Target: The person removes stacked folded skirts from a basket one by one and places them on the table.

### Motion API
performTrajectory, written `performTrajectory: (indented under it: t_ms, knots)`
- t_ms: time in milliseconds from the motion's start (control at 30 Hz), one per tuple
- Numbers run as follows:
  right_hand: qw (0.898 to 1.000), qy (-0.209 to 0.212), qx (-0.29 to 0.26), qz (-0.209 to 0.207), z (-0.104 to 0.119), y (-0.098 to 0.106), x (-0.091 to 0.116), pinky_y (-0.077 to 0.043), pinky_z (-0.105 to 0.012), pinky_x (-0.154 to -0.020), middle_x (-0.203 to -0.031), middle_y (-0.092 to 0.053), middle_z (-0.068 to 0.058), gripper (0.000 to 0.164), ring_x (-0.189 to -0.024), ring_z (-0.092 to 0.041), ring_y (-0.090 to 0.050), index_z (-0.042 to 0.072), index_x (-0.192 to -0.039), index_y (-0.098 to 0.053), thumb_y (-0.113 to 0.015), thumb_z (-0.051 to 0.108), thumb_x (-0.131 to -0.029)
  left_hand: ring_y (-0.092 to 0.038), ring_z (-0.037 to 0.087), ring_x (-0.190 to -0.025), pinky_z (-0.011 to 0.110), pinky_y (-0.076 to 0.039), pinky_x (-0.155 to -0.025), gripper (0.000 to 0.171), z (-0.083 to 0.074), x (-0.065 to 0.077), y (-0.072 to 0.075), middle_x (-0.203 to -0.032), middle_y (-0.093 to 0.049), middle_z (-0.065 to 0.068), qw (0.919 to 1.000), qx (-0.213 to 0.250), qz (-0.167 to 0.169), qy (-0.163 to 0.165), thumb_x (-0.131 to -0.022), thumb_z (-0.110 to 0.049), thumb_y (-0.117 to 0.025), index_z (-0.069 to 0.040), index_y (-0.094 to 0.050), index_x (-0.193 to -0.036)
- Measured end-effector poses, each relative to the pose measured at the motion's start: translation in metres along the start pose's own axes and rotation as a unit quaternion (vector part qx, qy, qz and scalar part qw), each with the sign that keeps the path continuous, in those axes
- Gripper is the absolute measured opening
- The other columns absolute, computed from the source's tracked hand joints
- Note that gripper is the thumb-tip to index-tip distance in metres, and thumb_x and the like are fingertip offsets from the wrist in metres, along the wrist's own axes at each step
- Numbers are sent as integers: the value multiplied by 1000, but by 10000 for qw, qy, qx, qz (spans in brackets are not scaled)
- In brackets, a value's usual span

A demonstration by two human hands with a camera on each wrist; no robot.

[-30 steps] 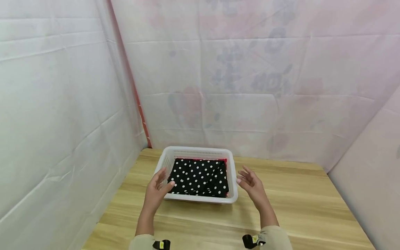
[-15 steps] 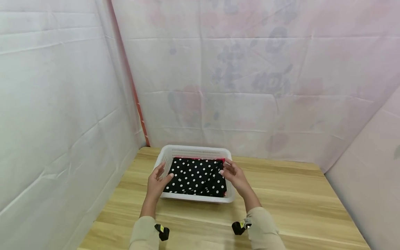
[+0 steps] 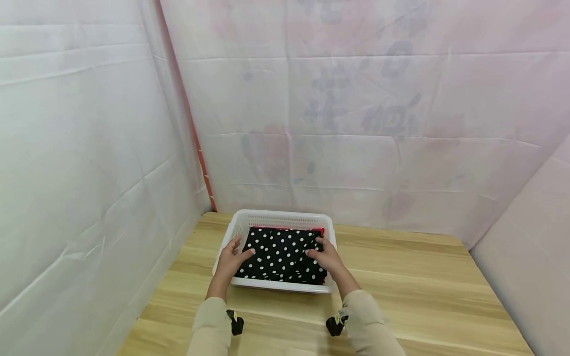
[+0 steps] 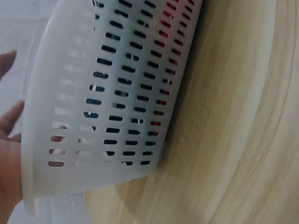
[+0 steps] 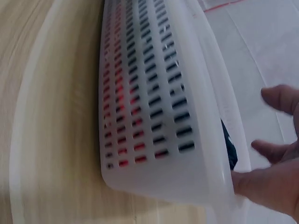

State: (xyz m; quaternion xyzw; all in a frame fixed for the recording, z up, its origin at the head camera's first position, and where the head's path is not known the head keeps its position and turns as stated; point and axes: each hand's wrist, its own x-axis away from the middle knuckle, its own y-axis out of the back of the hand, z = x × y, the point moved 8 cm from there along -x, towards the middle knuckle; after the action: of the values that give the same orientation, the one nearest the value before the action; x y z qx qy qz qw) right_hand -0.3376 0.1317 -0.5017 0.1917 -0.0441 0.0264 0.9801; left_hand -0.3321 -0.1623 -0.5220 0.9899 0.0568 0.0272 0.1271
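A folded black cloth with white polka dots [image 3: 278, 257] lies in a white plastic basket [image 3: 285, 286]. Red fabric [image 3: 321, 230] peeks out from beneath its back and right edges. My left hand [image 3: 229, 260] reaches over the basket's left side, thumb extended above the cloth's left edge. Over the cloth's right part, my right hand [image 3: 328, 257] hovers with thumb and fingers spread. The left wrist view shows the perforated basket wall [image 4: 39, 116] with my left fingers [image 4: 10, 119] beyond the rim. In the right wrist view, my right thumb [image 5: 266, 186] overlaps the rim.
The basket stands on a wooden table [image 3: 423, 296], near its back edge. White sheeting [image 3: 356, 148] hangs behind the table and along both sides, with a red strip [image 3: 202, 163] at the left corner. Small black cameras sit at both wrists.
My right hand has come leftward from outside the basket to over the cloth's right part. My left hand has shifted slightly right, its thumb now over the cloth. The basket stays put.
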Motion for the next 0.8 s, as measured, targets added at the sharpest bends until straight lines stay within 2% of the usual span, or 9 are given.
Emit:
performTrajectory:
  t_ms: [133, 267, 400, 500, 600, 700, 800]
  knots:
    - [9998, -138, 159, -8, -4, -9, 1, -35, -53, -95, -133, -40, -30, 61, -118, -41, -41, -9, -134, -37, -63, 15, -84, -31, 44, -126, 55, -34, -96, 75, 8, -6, -8, -141, -32, 28, 9968, -636, 357, 321, -81, -29, -71, -2, -35, -141]
    - [9996, 3, 258, 110, -5, -17, -1, -40, -50, -90, -129, -44, -30, 60, -112, -40, -46, -10, -132, -39, -63, 14, -83, -33, 44, -125, 54, -34, -95, 79, 14, -10, -13, -139, -33, 30, 9920, -960, 669, 469, -79, -28, -73, 4, -33, -140]
    - [9999, 38, 58, 131, -8, -21, -2, -45, -47, -83, -112, -56, -24, 58, -99, -33, -55, -8, -131, -43, -65, 13, -82, -34, 44, -124, 53, -35, -95, 84, 20, -10, -18, -139, -33, 28, 9857, -1261, 948, 592, -76, -29, -76, 5, -32, -140]
    - [9995, 115, -138, 255, -10, -28, 0, -46, -44, -79, -103, -61, -19, 58, -92, -30, -58, -7, -131, -44, -66, 14, -81, -36, 43, -123, 52, -36, -95, 81, 19, -9, -18, -137, -37, 28, 9845, -1479, 845, 427, -75, -27, -77, 5, -37, -137]
    - [9985, 238, -294, 405, -12, -36, 2, -46, -45, -81, -108, -60, -21, 55, -98, -31, -57, -4, -130, -47, -66, 15, -83, -44, 40, -116, 50, -40, -91, 70, 15, -9, -15, -129, -46, 27, 9855, -1608, 540, 105, -74, -26, -77, 5, -48, -129]
    - [9977, 415, -309, 428, -13, -41, 5, -46, -46, -84, -118, -55, -25, 49, -108, -36, -53, -3, -127, -52, -67, 15, -83, -55, 34, -95, 44, -47, -78, 57, 13, -9, -15, -119, -54, 23, 9888, -1442, 380, -35, -74, -25, -77, 4, -56, -118]
    - [9973, 516, -255, 453, -12, -44, 6, -45, -47, -85, -124, -51, -25, 48, -114, -39, -47, -1, -127, -53, -66, 15, -84, -55, 25, -77, 38, -47, -65, 51, 14, -9, -17, -113, -56, 21, 9926, -1134, 437, 54, -76, -25, -76, 3, -58, -113]
